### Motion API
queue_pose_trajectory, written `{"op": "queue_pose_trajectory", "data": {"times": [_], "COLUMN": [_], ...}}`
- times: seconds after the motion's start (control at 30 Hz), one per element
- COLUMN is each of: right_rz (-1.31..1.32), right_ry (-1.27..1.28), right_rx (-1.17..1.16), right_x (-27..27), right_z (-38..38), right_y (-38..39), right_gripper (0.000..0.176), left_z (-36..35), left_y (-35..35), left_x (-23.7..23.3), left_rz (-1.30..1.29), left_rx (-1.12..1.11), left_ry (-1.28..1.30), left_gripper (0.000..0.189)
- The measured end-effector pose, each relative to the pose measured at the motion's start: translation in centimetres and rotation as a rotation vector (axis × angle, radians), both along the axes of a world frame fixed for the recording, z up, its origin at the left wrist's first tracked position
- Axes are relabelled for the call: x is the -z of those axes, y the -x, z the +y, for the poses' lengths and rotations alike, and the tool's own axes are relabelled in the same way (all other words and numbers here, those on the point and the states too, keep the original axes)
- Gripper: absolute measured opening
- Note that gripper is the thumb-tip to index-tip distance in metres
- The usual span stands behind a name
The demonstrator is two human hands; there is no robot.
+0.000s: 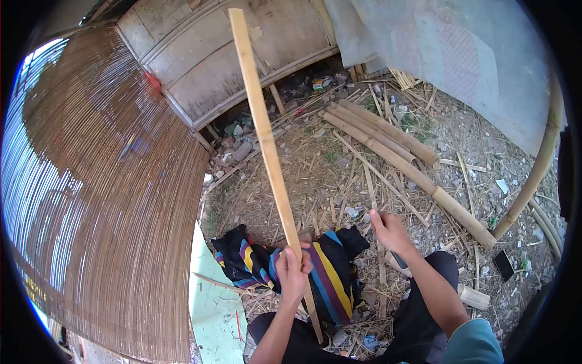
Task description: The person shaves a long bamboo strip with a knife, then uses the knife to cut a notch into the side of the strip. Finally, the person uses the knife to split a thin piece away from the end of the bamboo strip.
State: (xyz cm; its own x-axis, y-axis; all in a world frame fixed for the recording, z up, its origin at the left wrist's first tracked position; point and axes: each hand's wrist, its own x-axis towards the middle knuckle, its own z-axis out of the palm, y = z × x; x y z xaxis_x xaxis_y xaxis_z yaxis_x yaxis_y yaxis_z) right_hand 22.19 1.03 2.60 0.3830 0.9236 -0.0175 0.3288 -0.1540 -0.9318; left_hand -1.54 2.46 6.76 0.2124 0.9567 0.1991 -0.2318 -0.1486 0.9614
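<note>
My left hand (293, 268) is wrapped round the lower part of a long, flat bamboo strip (267, 136). The strip stands steeply, its upper end leaning away to the left and its lower end down between my legs. To the right, my right hand (390, 232) is closed with the thumb on top, apart from the strip. A small greyish edge shows below that fist, but I cannot make out what it holds. Just beyond my left hand lies a striped cloth (327, 267) in black, yellow, blue and purple, bundled over something hidden.
Several bamboo poles (388, 142) lie on the ground at right, among scattered splints and rubble. A slatted bamboo screen (115, 212) fills the left side, beside a pale green board (212, 315). Near my right leg lies a dark phone (503, 266). Wooden panelling (200, 60) stands behind.
</note>
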Motion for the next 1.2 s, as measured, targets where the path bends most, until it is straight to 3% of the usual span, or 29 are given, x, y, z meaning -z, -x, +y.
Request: {"op": "queue_pose_trajectory", "data": {"times": [0.07,0.17,0.23,0.33,0.4,0.47,0.63,1.2], "right_rz": [-0.176,-0.178,-0.219,-0.199,-0.205,-0.204,-0.250,-0.263], "right_ry": [-0.006,0.000,0.002,-0.004,-0.009,-0.009,-0.073,-0.126], "right_rx": [0.013,-0.024,-0.004,-0.008,-0.033,-0.038,-0.020,-0.044], "right_x": [-0.7,-1.7,-1.5,-1.5,-1.6,-2.1,-2.1,-2.1], "right_z": [-0.3,-0.5,-0.3,0.1,0.0,-0.2,-0.7,-0.9], "right_y": [0.1,0.4,0.6,0.8,1.1,1.3,1.7,1.4], "right_gripper": [0.056,0.056,0.058,0.058,0.058,0.057,0.057,0.052], "left_z": [2.2,5.0,6.3,7.1,7.7,8.5,8.2,7.4], "left_y": [-0.2,0.4,0.4,-0.1,1.0,1.0,1.1,2.9], "left_x": [-3.5,-7.1,-8.0,-7.8,-6.1,-3.0,-2.8,-14.5], "left_rz": [-0.119,-0.125,-0.091,0.089,0.038,0.041,0.072,0.018], "left_rx": [-0.084,-0.114,-0.284,-0.355,-0.191,-0.202,-0.274,-0.406], "left_ry": [-0.058,-0.188,-0.440,-0.531,-0.369,-0.355,-0.434,-0.765], "left_gripper": [0.043,0.041,0.030,0.020,0.014,0.015,0.013,0.013]}}
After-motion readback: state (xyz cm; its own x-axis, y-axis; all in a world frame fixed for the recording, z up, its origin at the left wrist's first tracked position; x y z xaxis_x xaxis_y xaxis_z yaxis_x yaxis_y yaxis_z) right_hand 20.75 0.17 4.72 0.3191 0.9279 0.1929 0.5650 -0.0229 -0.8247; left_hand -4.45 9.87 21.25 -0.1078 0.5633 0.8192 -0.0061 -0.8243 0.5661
